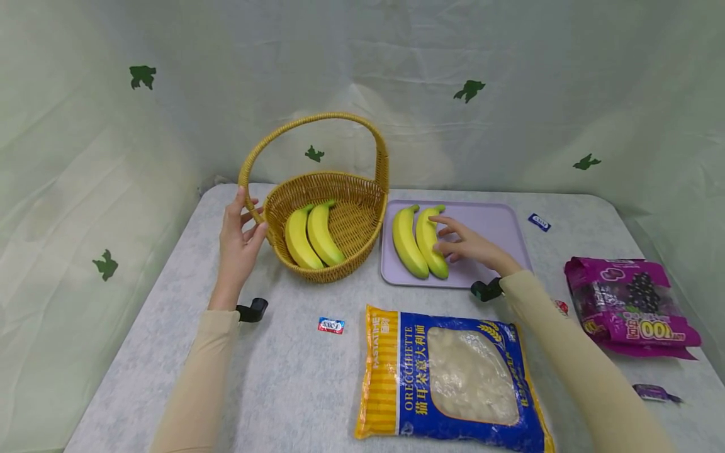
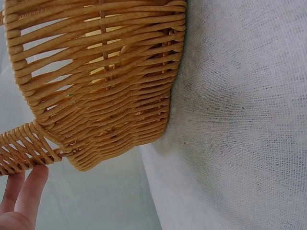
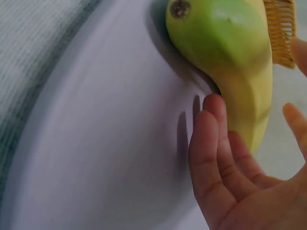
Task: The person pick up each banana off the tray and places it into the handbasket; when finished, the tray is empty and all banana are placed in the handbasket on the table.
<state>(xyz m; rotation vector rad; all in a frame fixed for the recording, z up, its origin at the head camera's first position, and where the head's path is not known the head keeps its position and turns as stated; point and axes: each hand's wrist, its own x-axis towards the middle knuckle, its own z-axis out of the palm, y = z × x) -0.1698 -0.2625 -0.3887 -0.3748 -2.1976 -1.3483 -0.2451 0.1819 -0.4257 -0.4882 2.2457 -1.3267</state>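
A cloth-covered grey table bears a woven wicker basket with an arched handle, two smooth curved yellow bananas lying inside. Beside it, a flat lilac plastic tray carries two more bananas. The left hand rests relaxed fingers against the basket's handle base; the right hand, fingers spread loosely, touches the nearer tray banana

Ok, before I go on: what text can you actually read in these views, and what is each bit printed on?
"ORECCHIETTE": side of the blue and yellow pasta bag, with Chinese characters beside it.
"PASTATIME": the bag's yellow stripe, small, only roughly legible.
"100": purple grape packet, printed upside down.
Red and blue sachet: lettering too small to read.
Blue sachet: unreadable.
Wrist views: no text.
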